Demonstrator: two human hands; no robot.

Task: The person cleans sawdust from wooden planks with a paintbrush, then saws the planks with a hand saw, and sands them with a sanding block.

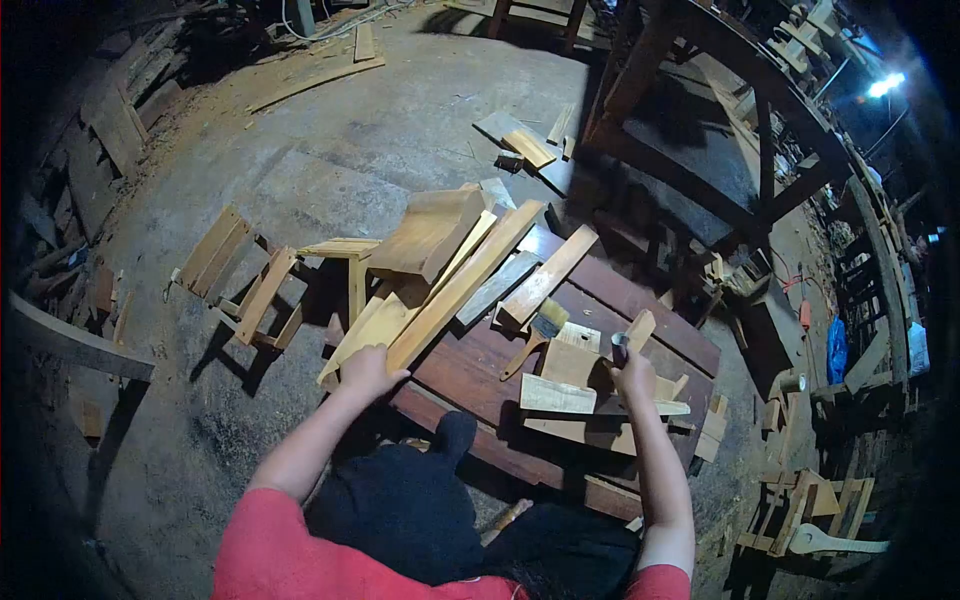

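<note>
Dim workshop floor [330, 170] surrounds a low reddish bench [455, 385], at whose left side the left hand [368, 374] grips a long board [467, 284] by its near end, seemingly to steady it, while the right hand [632, 380] clutches a small dark object [619, 349], too unclear to identify, above wood pieces [557, 396].

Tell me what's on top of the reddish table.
Long planks by the left hand, a paintbrush, and cut boards near the right hand, which holds a dark object. The tabletop shows between them; whatever lies under the wood is hidden.
</note>
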